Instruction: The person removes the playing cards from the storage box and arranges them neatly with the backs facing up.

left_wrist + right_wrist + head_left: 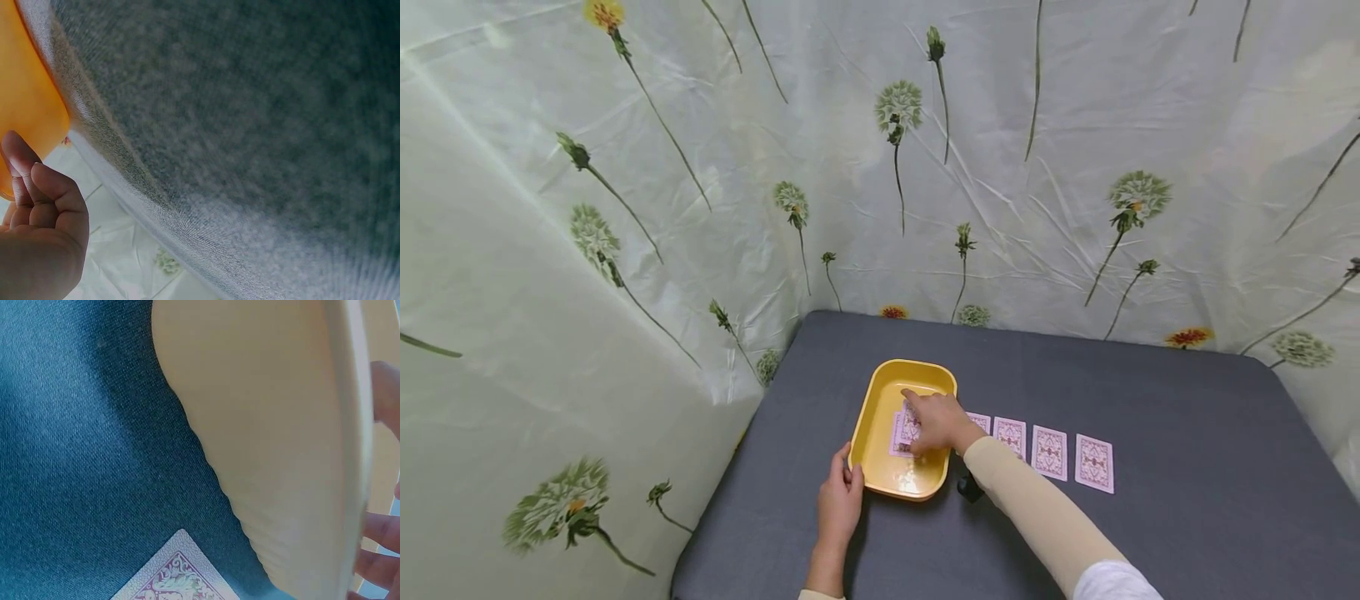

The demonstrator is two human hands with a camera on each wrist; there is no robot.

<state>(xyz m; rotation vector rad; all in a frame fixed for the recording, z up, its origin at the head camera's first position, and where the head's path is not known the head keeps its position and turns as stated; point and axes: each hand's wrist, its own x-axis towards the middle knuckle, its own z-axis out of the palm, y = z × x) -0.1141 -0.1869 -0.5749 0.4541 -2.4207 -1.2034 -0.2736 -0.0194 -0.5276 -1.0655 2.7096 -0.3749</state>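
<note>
A yellow tray (872, 392) stands on the dark cloth. My left hand (840, 500) touches the outside of its near left corner, fingers along the wall and thumb at the rim. The left wrist view shows this hand (47, 212) against the tray wall (31, 94). My right hand (936, 421) reaches into the tray and holds a playing card (911, 427) between thumb and fingers, face down. A second card (895, 437) lies partly under it. In the right wrist view the tray wall (275, 437) hides much of the right hand (384, 540).
Right of the tray a row of face-down cards lies on the cloth, among them one card (1048, 452) and the end card (1094, 462). The right forearm partly covers this row. A flower-printed curtain (850, 167) borders the table's back and left sides.
</note>
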